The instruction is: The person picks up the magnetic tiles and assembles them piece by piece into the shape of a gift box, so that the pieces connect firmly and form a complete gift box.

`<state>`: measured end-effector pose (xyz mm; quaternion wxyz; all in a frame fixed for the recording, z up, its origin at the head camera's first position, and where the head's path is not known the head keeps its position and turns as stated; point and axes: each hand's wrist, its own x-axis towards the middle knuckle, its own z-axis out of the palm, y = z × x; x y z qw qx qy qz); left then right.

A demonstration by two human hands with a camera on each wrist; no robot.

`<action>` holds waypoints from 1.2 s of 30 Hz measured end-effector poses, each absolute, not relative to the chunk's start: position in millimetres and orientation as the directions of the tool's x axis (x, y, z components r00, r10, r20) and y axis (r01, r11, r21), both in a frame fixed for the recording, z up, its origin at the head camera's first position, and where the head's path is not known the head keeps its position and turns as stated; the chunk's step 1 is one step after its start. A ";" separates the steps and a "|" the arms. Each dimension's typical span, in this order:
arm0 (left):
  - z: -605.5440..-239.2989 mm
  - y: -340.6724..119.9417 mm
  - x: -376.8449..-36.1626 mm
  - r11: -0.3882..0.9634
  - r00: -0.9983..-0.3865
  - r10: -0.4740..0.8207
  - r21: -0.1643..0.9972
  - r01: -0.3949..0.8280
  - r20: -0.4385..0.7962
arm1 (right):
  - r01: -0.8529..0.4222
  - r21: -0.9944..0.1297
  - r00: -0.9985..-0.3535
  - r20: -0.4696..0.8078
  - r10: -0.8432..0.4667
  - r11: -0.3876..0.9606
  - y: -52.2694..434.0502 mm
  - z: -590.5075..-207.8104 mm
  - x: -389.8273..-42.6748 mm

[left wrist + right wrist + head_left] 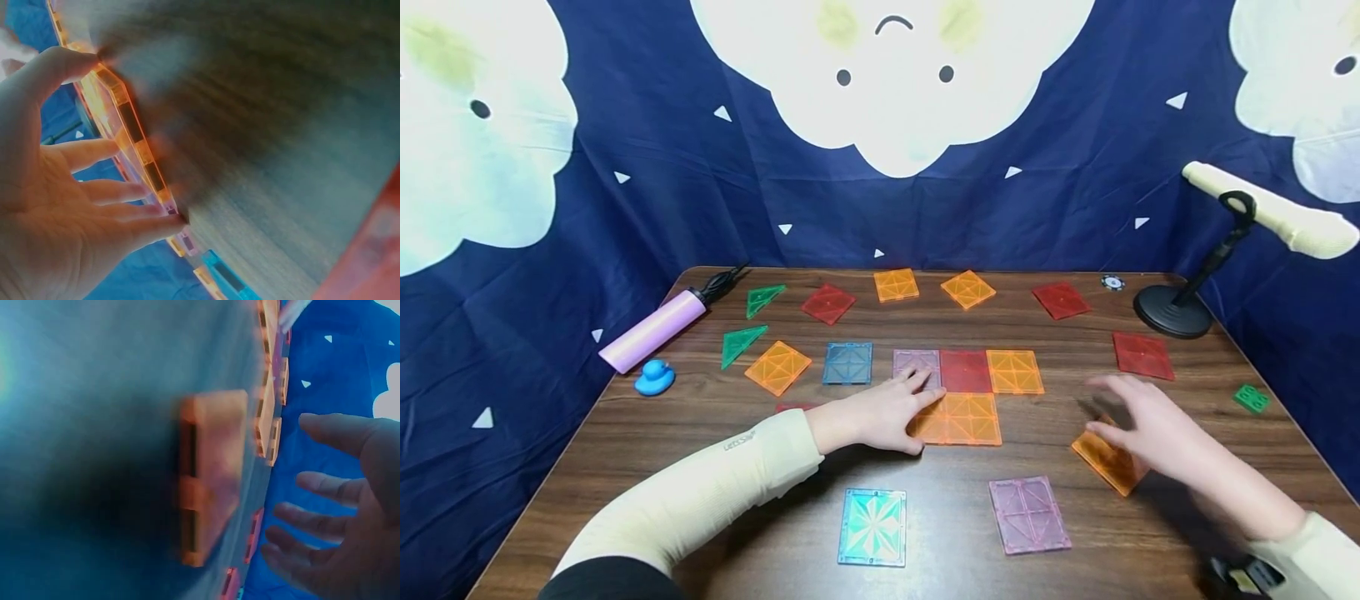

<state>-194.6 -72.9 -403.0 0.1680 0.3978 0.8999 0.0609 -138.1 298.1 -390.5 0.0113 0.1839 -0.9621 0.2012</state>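
Observation:
My left hand (883, 412) spreads its fingers over a joined group of see-through magnetic tiles. Its fingertips touch a purple tile (928, 364) and an orange tile (930, 427); the thumb lies at the orange one's near-left corner. A red tile (966, 371) and an orange tile (1015, 372) continue the back row, with another orange tile (973, 418) in front. On the right, my right hand (1172, 429) hovers with loosely bent fingers above a loose orange tile (1111, 467), partly covering it. In the right wrist view, that tile (215, 475) lies apart from the fingers.
A light-blue starburst tile (872, 527) and a purple tile (1030, 515) lie near the front. Several loose tiles surround the group, including a blue one (847, 363). A pink pump (655, 329) and rubber duck (655, 377) are left; a black stand (1176, 308) is back right.

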 end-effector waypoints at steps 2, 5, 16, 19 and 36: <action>-402.4 -73.7 -194.7 0.677 -0.628 0.736 0.245 0.694 -0.253 | -0.343 -0.352 -0.939 0.096 -0.331 0.871 301.3 -396.2 -126.0; -402.1 -74.7 -194.8 0.678 -0.631 0.735 0.248 0.691 -0.249 | -0.339 -0.308 -0.941 0.099 -0.324 0.889 303.8 -405.3 -112.2; -404.1 -75.3 -196.6 0.675 -0.630 0.737 0.246 0.695 -0.245 | -0.534 -0.357 -0.843 0.150 -0.517 0.766 288.0 -417.1 -126.3; -404.9 -75.0 -196.6 0.674 -0.626 0.739 0.245 0.697 -0.249 | -0.602 -0.360 -0.793 0.164 -0.586 0.713 276.9 -417.2 -134.5; -405.7 -74.8 -194.8 0.674 -0.625 0.738 0.248 0.696 -0.252 | -0.678 -0.384 -0.700 0.077 -0.710 0.626 244.3 -414.4 -159.0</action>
